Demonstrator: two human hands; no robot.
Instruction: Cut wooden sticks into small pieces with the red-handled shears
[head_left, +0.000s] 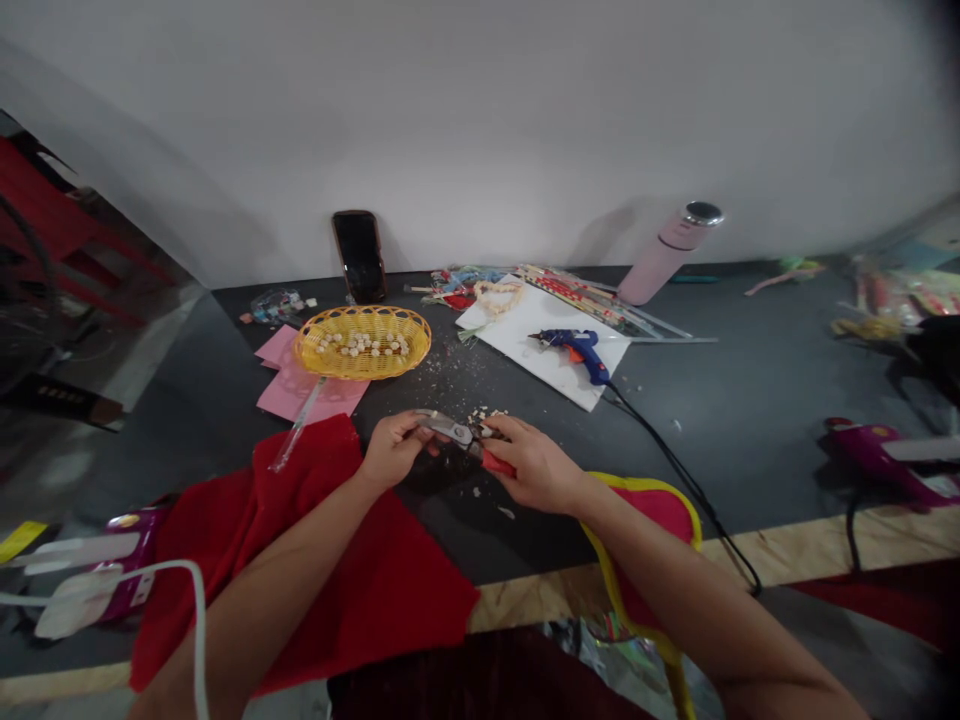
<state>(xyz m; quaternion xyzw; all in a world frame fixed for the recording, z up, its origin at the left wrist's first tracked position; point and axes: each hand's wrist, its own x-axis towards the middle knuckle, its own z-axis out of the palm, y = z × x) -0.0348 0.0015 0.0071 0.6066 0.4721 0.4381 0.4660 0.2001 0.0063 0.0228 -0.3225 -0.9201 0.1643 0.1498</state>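
My right hand (536, 462) is closed around the red handles of a pair of pruning shears (452, 430), whose metal blades point left. Close to the blade tips, my left hand (396, 446) is pinched; a small pale piece shows there, too small to name. Small whitish fragments (486, 414) lie on the dark table just beyond the shears. Farther back on the left, a yellow woven basket (315, 362) holds several small pale pieces. Red cloth (360, 570) is spread under my left forearm.
A blue glue gun (577, 350) rests on a white sheet (517, 345), its cord running over the front edge. A phone (360, 257) and a pink bottle (667, 255) stand by the wall. Pink paper (281, 398) lies under the basket. Purple devices (885, 455) sit at both sides.
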